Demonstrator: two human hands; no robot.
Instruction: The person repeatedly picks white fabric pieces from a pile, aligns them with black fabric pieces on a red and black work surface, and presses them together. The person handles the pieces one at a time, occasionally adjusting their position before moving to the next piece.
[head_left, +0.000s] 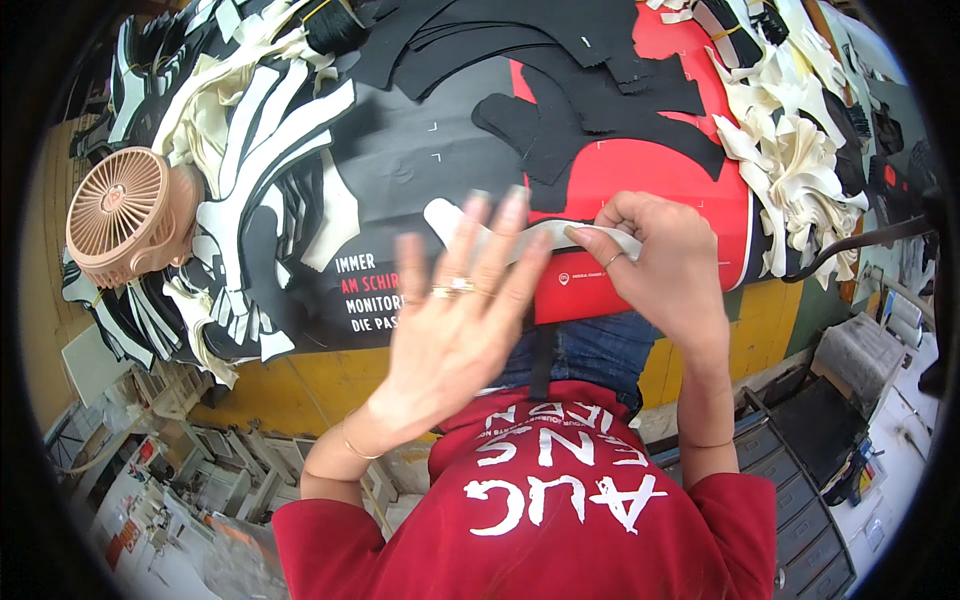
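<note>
Right hand (665, 262) pinches pale strip (470, 228) beneath spread left hand (455, 320)

Cutout piles (250, 150) flanking seemingly open centre

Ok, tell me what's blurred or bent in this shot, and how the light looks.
Head view: the left hand is smeared by motion blur, fingers spread; the right hand, pinching the pale strip, is sharper. Fisheye distortion curves the table edge and leaves dark corners around the round image. Lighting is even, with no strong glare; the peach fan looks crisp.
</note>
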